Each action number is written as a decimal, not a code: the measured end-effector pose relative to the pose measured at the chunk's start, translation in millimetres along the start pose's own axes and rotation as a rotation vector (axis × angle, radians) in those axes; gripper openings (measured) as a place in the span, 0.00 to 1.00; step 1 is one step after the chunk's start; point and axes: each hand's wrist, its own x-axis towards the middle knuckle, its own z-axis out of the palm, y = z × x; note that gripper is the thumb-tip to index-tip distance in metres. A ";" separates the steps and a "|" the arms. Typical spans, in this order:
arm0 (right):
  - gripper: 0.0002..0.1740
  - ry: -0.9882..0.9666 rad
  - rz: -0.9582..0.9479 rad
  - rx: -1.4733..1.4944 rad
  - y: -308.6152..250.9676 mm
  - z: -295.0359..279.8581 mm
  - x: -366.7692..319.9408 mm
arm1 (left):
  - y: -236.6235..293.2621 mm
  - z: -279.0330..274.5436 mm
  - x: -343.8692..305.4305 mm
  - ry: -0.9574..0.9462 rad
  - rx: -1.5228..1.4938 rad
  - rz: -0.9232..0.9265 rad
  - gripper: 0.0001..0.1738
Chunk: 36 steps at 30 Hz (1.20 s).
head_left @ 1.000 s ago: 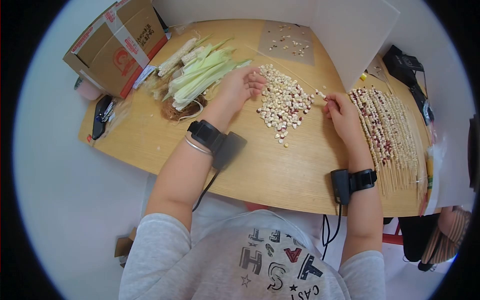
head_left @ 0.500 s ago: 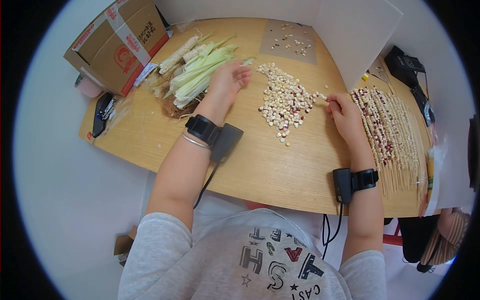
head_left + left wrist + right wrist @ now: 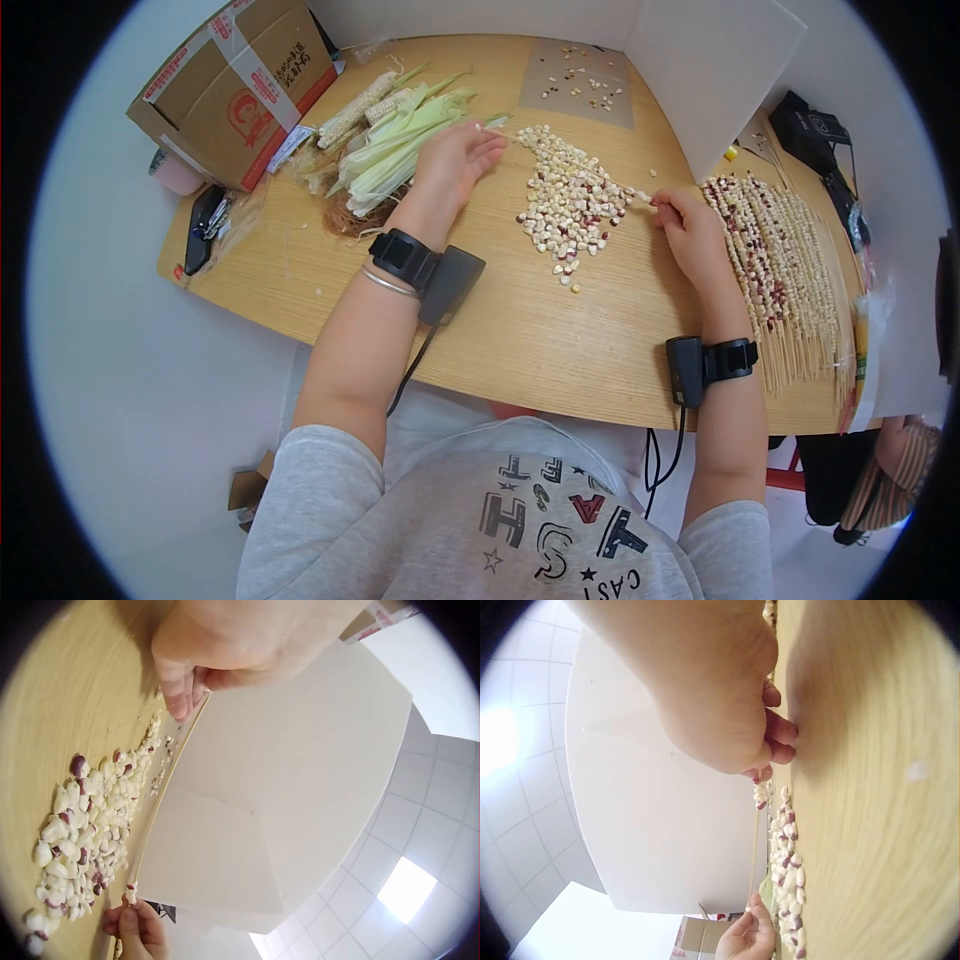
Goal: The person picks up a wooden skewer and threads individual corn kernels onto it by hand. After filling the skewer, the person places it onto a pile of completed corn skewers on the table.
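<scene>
My right hand (image 3: 690, 230) pinches a thin wooden skewer (image 3: 754, 851) near one end. A few threaded corn kernels (image 3: 761, 796), white and dark red, sit on it right beside those fingers. At the skewer's other tip is my left hand (image 3: 455, 160), its thumb and fingers pinching a small white corn kernel (image 3: 748, 908). The skewer slants over a pile of loose kernels (image 3: 570, 205) on the table. Husked corn cobs (image 3: 360, 110) and pale green husks (image 3: 405, 155) lie beneath and beside the left hand.
Many kernel-filled skewers (image 3: 770, 250) lie in a row at the right. A grey sheet (image 3: 540, 110) with scattered kernels is at the back. A white panel (image 3: 715, 70) stands upright behind the right hand. A cardboard box (image 3: 240, 100) and a black stapler-like object (image 3: 203, 230) occupy the left.
The left hand has moved left from the kernel pile's edge to over the husks, at the skewer's far tip. The right hand shifted only slightly, keeping its grip on the skewer.
</scene>
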 end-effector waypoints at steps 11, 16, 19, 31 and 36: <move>0.08 -0.001 -0.006 -0.018 1.8 0.5 -0.3 | 0.8 -1.7 1.4 0.015 0.036 0.034 0.11; 0.08 0.003 -0.007 -0.022 3.6 0.6 -0.2 | 4.8 1.4 -3.3 0.024 0.073 0.035 0.11; 0.08 -0.001 0.006 -0.025 0.5 -0.8 -0.3 | 5.0 1.2 -3.6 0.012 0.082 0.036 0.11; 0.08 -0.035 0.015 0.008 1.2 0.1 0.5 | 5.2 2.3 -0.8 -0.016 -0.159 -0.067 0.08; 0.08 -0.048 0.014 0.068 2.4 1.9 -0.4 | 6.2 -0.2 -0.7 0.021 -0.242 -0.103 0.06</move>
